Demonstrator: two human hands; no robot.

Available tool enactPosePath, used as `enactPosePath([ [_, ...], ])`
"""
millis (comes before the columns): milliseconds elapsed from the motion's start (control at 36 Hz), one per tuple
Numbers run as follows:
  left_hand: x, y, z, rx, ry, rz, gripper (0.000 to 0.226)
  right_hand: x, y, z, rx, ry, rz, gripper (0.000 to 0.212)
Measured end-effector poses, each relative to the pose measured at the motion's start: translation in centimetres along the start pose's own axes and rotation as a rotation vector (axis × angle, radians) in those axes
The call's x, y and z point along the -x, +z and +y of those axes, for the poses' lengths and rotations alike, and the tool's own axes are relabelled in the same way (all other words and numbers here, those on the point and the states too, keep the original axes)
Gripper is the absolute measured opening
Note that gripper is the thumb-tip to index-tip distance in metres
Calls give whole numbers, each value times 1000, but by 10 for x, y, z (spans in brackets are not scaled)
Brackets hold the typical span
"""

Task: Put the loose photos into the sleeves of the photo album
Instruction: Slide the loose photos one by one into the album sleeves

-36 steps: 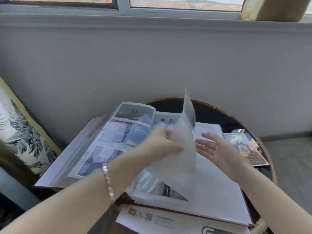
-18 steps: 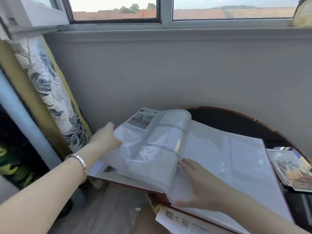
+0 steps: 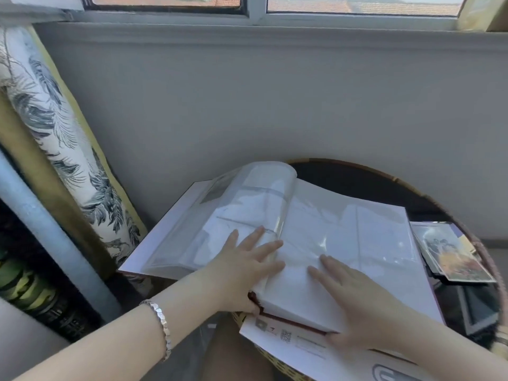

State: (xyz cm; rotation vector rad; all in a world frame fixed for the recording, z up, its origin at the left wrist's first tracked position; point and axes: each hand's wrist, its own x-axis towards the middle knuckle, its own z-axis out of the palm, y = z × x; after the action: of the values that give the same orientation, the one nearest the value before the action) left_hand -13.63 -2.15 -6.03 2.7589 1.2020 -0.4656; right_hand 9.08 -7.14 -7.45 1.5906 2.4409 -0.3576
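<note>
As the photo album (image 3: 343, 229) is pressed flat at the table's (image 3: 390, 176) near edge by straight-fingered left hand (image 3: 242, 268) and right hand (image 3: 354, 295), loose photos (image 3: 450, 251) at the right edge, likely slick, are best corner-pinched.

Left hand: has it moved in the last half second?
Yes. The left hand went from the photo album's outer left edge rightward to its centre fold, now pressing flat.

The sleeve page (image 3: 247, 210) that the left hand (image 3: 242, 270) held upright a second ago has gone over onto the left side of the photo album (image 3: 371, 229), covering the filled photos. The left hand has released it and lies flat by the spine. The right hand (image 3: 354, 298) has moved onto the right page, fingers straight.
</note>
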Motion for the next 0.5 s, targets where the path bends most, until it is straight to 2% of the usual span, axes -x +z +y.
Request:
enactPosePath([
  [194, 3, -2, 8, -18, -6, 20, 79, 4, -1, -5, 98, -2, -65, 94],
  [361, 5, -3, 9, 22, -39, 29, 70, 5, -11, 4, 157, -64, -54, 75],
  [500, -13, -16, 23, 141, -144, 202, 54, 12, -11, 14, 41, -115, -13, 68],
])
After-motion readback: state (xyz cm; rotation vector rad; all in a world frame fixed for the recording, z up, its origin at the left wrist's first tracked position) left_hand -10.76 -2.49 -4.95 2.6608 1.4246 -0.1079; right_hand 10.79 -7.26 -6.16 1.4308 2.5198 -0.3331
